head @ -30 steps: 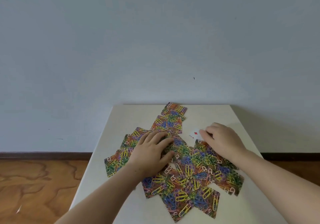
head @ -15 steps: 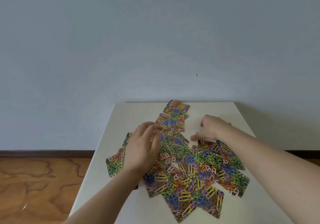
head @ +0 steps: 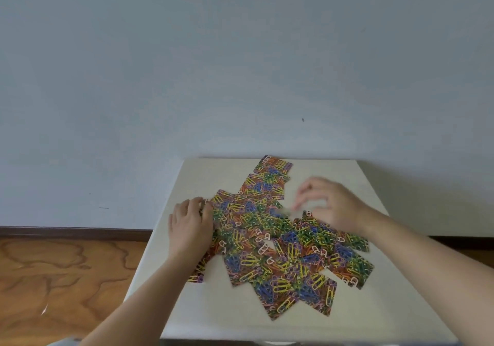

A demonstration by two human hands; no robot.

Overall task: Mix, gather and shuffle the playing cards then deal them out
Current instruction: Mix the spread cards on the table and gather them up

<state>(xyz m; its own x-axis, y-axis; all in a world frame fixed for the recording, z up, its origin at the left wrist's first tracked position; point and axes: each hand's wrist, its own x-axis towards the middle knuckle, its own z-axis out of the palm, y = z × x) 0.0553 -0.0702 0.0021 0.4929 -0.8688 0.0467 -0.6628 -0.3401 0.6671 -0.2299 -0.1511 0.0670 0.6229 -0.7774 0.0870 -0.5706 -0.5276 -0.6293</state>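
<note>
2 hands work the playing cards (head: 270, 239) spread face-down on the white table (head: 213, 311): your left hand (head: 191, 226) flat, fingers together; your right hand (head: 334, 204) blurred, fingers loosely curled.

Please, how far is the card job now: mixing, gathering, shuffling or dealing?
Mixing looks under way: the cards lie face down in a loose overlapping spread on the table. The left hand rests at the spread's left edge; the right hand is blurred above its right side. No squared pile is visible, so gathering, shuffling and dealing remain.
</note>
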